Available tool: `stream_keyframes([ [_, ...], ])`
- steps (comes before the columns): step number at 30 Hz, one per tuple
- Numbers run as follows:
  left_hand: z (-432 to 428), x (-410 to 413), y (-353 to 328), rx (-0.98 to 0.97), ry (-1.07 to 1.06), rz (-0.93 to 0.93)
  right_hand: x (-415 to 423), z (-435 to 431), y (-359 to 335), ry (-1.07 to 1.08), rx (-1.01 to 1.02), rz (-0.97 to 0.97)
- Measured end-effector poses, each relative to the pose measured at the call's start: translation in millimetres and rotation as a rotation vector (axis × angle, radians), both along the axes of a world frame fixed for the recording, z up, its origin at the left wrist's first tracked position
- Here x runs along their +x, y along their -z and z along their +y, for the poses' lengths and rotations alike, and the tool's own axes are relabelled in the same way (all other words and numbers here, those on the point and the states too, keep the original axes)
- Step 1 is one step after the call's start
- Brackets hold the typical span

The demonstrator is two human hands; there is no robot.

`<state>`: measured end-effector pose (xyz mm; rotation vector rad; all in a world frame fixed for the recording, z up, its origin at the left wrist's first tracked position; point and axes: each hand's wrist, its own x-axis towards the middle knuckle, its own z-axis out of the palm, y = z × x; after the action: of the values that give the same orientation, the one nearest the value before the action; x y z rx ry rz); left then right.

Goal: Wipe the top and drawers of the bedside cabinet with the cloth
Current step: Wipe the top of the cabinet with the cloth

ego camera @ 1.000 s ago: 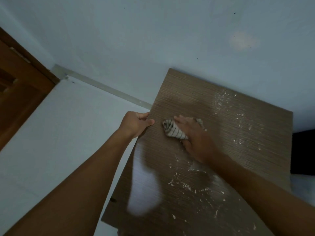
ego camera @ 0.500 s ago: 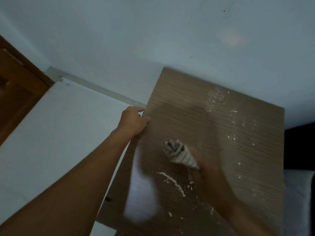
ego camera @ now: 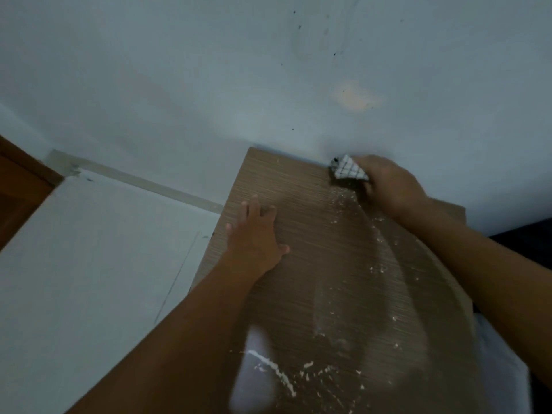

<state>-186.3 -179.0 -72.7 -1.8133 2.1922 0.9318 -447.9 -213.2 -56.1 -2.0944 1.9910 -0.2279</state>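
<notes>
Cloth (ego camera: 348, 170) bunched in right hand (ego camera: 388, 186), fingers clenched on it, at far edge of cabinet top (ego camera: 313, 234) by the wall. Left hand (ego camera: 254, 237) flat, fingers spread, holding nothing. White crumbs (ego camera: 280, 375) lying nearer the body, probably next: pull back.

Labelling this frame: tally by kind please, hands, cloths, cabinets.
Hands: 2, left hand flat on the top, right hand gripping the cloth
Cloths: 1, checked cloth at the cabinet's back edge
Cabinets: 1, bedside cabinet, white debris scattered on its top
Total: 4
</notes>
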Motion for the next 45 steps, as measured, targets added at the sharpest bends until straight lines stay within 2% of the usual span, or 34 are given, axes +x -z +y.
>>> stream_keyframes([
  [2,-0.3,0.5,1.7,0.009,0.004,0.005,2.9,1.8,23.4,-0.012,0.038,-0.007],
  [7,-3.4,3.1,3.5,0.024,0.026,0.003,34.2,27.8,53.3,0.195,-0.175,-0.268],
  [13,-8.4,7.0,2.1,0.044,0.075,-0.001,62.1,90.0,55.1,0.151,-0.078,-0.257],
  [18,-9.4,8.1,0.0,0.033,0.094,-0.024,99.9,173.5,50.2,0.079,-0.026,-0.338],
  [22,-5.8,8.9,-1.6,0.037,0.108,-0.016,130.2,236.9,49.0,0.03,0.051,-0.319],
  [26,3.5,5.0,-1.2,0.056,0.114,-0.021,141.8,271.7,48.9,-0.025,0.118,-0.378],
  [27,6.8,2.9,-1.6,0.06,0.124,-0.03,143.4,273.8,43.1,-0.009,0.093,-0.414],
  [29,14.8,-2.2,-2.6,0.069,0.137,-0.042,141.2,273.9,23.9,0.157,0.033,-0.516],
  [32,25.8,-9.2,-3.6,0.061,0.133,-0.057,116.1,254.0,-27.3,0.364,0.096,-0.716],
  [35,31.2,-17.0,-3.8,0.066,0.13,-0.073,69.7,217.9,-61.1,0.415,0.04,-0.735],
  [37,32.7,-22.0,-4.6,0.069,0.128,-0.079,35.4,185.3,-68.2,0.471,-0.032,-0.72],
  [39,32.5,-27.4,-5.4,0.081,0.136,-0.089,2.6,150.6,-63.2,0.504,-0.067,-0.615],
  [45,24.0,-41.7,-8.2,0.132,0.122,-0.068,-56.1,63.8,-21.7,0.253,-0.044,-0.222],
])
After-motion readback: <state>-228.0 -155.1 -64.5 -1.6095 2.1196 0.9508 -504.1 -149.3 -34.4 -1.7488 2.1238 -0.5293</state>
